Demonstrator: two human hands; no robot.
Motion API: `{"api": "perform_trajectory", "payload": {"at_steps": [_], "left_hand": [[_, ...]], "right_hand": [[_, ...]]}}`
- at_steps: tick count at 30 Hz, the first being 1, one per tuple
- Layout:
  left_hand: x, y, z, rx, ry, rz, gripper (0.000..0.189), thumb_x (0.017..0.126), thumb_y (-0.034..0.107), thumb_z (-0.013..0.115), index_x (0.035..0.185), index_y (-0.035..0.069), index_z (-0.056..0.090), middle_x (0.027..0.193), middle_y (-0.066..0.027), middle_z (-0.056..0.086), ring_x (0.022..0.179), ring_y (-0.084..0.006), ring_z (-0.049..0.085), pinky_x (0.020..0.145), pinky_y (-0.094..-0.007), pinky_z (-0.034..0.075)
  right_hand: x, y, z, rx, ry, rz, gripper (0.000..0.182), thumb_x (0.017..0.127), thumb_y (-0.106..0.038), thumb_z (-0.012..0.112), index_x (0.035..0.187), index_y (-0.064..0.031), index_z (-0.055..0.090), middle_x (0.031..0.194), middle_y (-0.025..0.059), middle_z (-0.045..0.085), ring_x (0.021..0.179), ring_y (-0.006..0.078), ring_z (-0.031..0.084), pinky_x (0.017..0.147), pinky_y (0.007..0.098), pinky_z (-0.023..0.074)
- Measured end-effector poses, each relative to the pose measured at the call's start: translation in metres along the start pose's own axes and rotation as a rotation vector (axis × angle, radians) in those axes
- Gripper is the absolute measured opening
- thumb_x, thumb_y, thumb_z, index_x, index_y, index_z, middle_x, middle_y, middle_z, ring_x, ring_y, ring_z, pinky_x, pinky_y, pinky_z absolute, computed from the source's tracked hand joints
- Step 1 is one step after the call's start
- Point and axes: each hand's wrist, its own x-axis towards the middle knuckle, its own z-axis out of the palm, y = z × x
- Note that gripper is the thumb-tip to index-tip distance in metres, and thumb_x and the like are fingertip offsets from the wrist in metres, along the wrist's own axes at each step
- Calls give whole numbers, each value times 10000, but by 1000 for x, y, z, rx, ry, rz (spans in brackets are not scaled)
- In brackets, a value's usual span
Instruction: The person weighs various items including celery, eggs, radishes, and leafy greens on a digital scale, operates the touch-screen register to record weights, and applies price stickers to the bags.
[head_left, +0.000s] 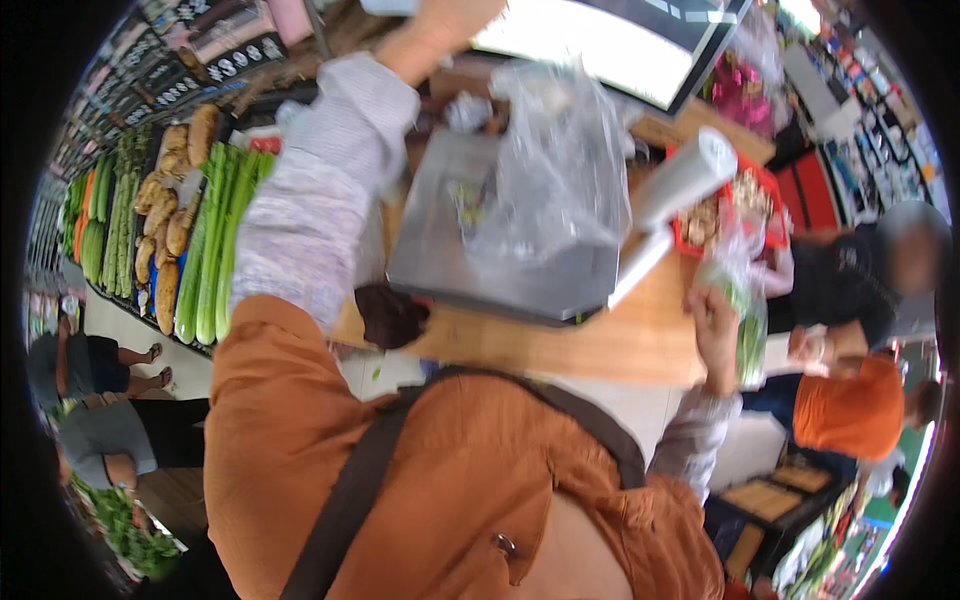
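My right hand grips a clear plastic bag of green vegetables at the right side of the wooden counter. My left hand is stretched far forward to the left edge of a lit display screen; its fingers are cut off by the top of the picture. In front of me is a flat metal weighing plate. A crumpled clear plastic bag lies on it, and something small and green shows at the bag's left side.
Plastic bag rolls lean right of the plate, beside a red basket of mushrooms. A dark cloth-like item is at the counter's front left. Celery and ginger-like roots fill the left stand. A person in black stands at right.
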Motion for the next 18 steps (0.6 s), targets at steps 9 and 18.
{"api": "perform_trajectory", "payload": {"at_steps": [9,18], "left_hand": [[-150,81,-96,-759,-444,-711,463,882,107,642,1314,14,502,1236,-141,594,1119,-224,585,952,-325,448],[-226,186,-120,-578,-409,-724,1058,645,242,876,1439,-57,245,1454,-237,338,1353,-338,337,1118,-416,257]], "right_hand": [[-42,33,43,58,-313,352,167,932,-117,582,947,43,628,748,53,614,671,120,580,620,252,486],[-65,32,111,-70,-235,324,344,812,-170,705,1132,-59,643,837,96,640,680,228,624,644,343,505]]}}
